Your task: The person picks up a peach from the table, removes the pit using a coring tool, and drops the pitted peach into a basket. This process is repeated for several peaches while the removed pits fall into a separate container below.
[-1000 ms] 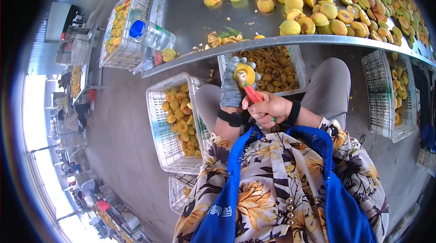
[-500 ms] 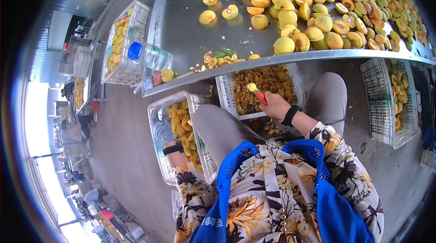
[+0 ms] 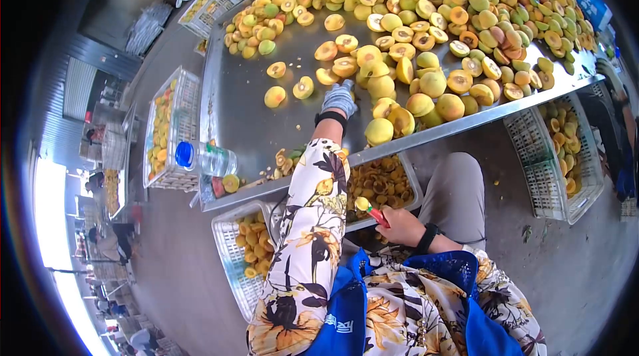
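My left hand [image 3: 339, 99], in a grey glove, reaches over the metal table to the near side of the peach halves [image 3: 403, 50]. Its fingertips point away from me and are partly hidden, so whether they grip a half cannot be told. Low in front of my lap, my right hand [image 3: 401, 226] is closed around a small red-handled tool [image 3: 379, 215] with a rounded yellowish tip. Below that tool, under the table edge, a white crate [image 3: 414, 179] holds brownish-yellow fruit pieces. Another white crate [image 3: 229, 259] with peach halves stands beside my left sleeve.
A blue-capped plastic bottle [image 3: 208, 158] lies at the table's left corner near scraps and pits [image 3: 283, 164]. The raised metal rim [image 3: 459, 124] runs along the front. More fruit crates stand at left [image 3: 174, 126] and right [image 3: 532, 156]. Another person's arm [image 3: 616, 86] shows at far right.
My left hand has come out of the left crate and up over the table to the peach halves. My right hand still holds the red-handled tool. The view has shifted, showing more of the table.
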